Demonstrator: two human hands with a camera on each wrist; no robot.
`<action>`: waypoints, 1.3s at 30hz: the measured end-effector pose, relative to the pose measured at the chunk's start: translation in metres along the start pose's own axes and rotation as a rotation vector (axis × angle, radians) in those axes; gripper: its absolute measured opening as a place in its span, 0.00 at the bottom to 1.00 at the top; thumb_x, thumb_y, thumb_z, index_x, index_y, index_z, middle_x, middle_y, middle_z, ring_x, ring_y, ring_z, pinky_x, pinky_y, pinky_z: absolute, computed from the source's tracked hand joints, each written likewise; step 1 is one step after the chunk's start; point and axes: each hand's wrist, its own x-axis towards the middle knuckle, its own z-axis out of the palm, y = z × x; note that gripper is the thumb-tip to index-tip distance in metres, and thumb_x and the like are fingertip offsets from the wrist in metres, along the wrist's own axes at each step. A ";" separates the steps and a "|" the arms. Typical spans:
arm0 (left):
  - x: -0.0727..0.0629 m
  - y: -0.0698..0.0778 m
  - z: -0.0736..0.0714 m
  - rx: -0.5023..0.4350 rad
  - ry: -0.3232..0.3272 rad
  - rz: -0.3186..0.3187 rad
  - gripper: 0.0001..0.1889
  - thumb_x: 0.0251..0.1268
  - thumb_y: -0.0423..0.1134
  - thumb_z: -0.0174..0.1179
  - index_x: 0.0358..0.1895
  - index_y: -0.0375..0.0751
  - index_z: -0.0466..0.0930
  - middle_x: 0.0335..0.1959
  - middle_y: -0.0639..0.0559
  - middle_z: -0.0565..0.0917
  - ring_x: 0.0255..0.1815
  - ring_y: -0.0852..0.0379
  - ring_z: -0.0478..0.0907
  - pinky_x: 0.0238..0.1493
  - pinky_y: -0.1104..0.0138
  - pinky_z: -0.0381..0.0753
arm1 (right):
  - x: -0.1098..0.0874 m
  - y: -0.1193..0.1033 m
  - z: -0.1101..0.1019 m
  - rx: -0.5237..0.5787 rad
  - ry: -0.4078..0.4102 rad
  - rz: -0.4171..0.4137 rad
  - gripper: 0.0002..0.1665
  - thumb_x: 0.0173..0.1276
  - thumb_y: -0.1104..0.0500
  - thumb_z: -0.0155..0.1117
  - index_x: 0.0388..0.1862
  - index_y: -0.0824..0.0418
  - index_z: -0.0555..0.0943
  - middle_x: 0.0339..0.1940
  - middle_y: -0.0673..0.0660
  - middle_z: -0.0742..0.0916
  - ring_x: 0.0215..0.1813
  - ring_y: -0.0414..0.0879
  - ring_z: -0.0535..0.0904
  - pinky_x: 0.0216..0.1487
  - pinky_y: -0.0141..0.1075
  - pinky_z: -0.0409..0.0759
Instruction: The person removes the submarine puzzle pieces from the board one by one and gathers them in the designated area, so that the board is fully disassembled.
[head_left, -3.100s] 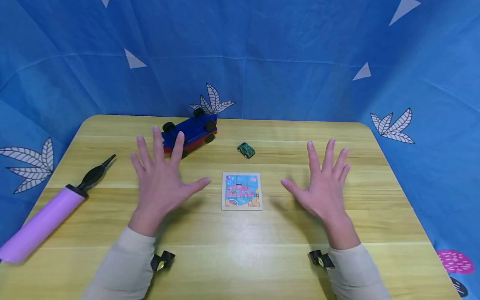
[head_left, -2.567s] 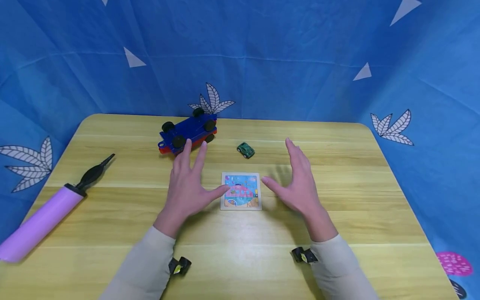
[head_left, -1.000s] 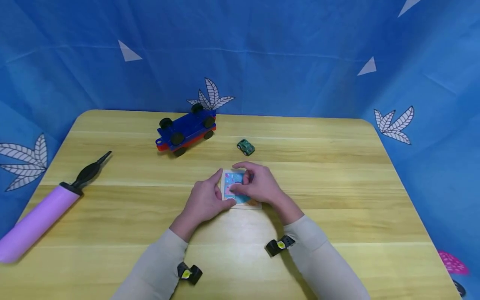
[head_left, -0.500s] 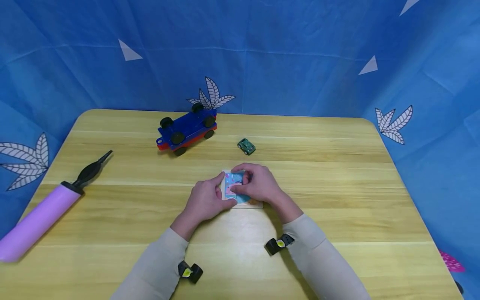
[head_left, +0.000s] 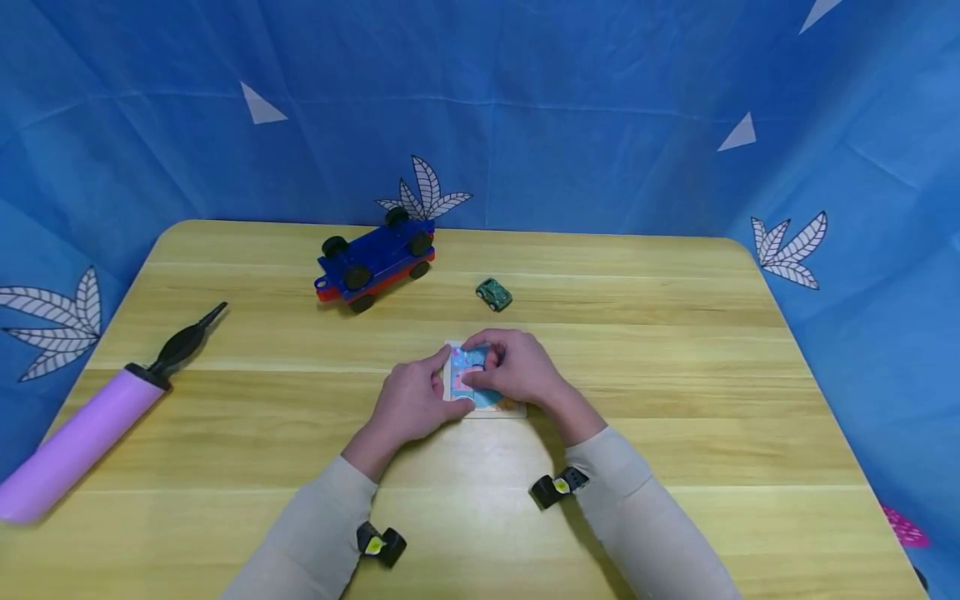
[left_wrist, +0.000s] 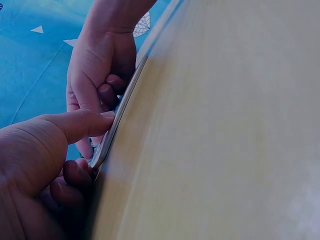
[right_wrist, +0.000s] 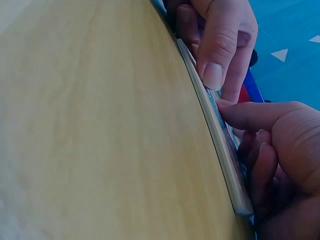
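A small square jigsaw puzzle (head_left: 487, 397) in a pale wooden frame lies mid-table, its blue and pink picture partly covered by both hands. My left hand (head_left: 408, 400) grips its left side, index finger at the top left corner and thumb at the lower edge. From the right, my right hand (head_left: 528, 367) reaches over the picture, thumb and index finger pinching at the pieces, other fingers curled. In the left wrist view the puzzle's frame (left_wrist: 120, 110) appears edge-on, low to the table. The right wrist view has a thumb touching the picture inside the frame (right_wrist: 212, 127).
Behind the puzzle sits a small green toy car (head_left: 494, 294). A larger blue and red toy vehicle (head_left: 378, 258) lies wheels-up at the back left. At left is a purple hand pump (head_left: 90, 442) with a black nozzle. Blue patterned cloth (head_left: 600, 108) hangs behind the table.
Both hands, earlier spread open on either side, have come inward onto the puzzle, the left at its left edge, the right over the picture. Over the last second they barely move.
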 end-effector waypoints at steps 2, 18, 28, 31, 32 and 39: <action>0.000 0.000 0.001 0.000 -0.002 -0.004 0.49 0.52 0.55 0.76 0.74 0.36 0.65 0.18 0.54 0.70 0.17 0.55 0.65 0.21 0.65 0.57 | 0.000 0.000 0.000 0.002 -0.008 0.007 0.21 0.56 0.54 0.81 0.49 0.54 0.86 0.19 0.49 0.79 0.22 0.44 0.74 0.29 0.37 0.71; -0.003 -0.001 0.001 -0.033 -0.003 0.021 0.50 0.50 0.52 0.78 0.75 0.36 0.64 0.20 0.56 0.73 0.19 0.57 0.68 0.23 0.64 0.63 | 0.005 -0.010 -0.005 0.001 -0.067 0.110 0.21 0.54 0.59 0.81 0.48 0.54 0.86 0.16 0.52 0.79 0.17 0.42 0.71 0.21 0.34 0.67; -0.002 0.000 0.000 -0.036 -0.006 0.002 0.50 0.50 0.53 0.78 0.75 0.37 0.64 0.20 0.56 0.73 0.19 0.56 0.69 0.24 0.63 0.64 | 0.007 -0.006 -0.002 0.145 -0.073 0.136 0.18 0.55 0.64 0.80 0.44 0.55 0.85 0.15 0.55 0.79 0.16 0.44 0.73 0.20 0.34 0.67; -0.002 -0.001 0.000 -0.039 -0.001 0.006 0.50 0.50 0.53 0.78 0.75 0.38 0.64 0.20 0.56 0.73 0.19 0.56 0.69 0.24 0.63 0.64 | 0.008 -0.005 -0.001 0.168 -0.064 0.146 0.14 0.55 0.65 0.80 0.39 0.57 0.85 0.15 0.55 0.77 0.17 0.44 0.72 0.21 0.34 0.67; -0.001 -0.002 0.000 -0.038 0.001 0.008 0.50 0.50 0.53 0.78 0.75 0.38 0.64 0.20 0.56 0.73 0.19 0.57 0.69 0.24 0.63 0.64 | 0.007 -0.005 0.000 0.167 -0.058 0.148 0.14 0.55 0.65 0.80 0.39 0.57 0.85 0.15 0.55 0.77 0.17 0.44 0.71 0.21 0.34 0.67; -0.001 -0.003 0.000 -0.041 -0.007 -0.007 0.51 0.50 0.53 0.78 0.75 0.38 0.63 0.20 0.55 0.74 0.20 0.56 0.69 0.24 0.63 0.64 | 0.006 -0.007 0.002 0.133 -0.026 0.152 0.20 0.54 0.63 0.80 0.45 0.54 0.84 0.17 0.54 0.78 0.18 0.45 0.72 0.21 0.35 0.67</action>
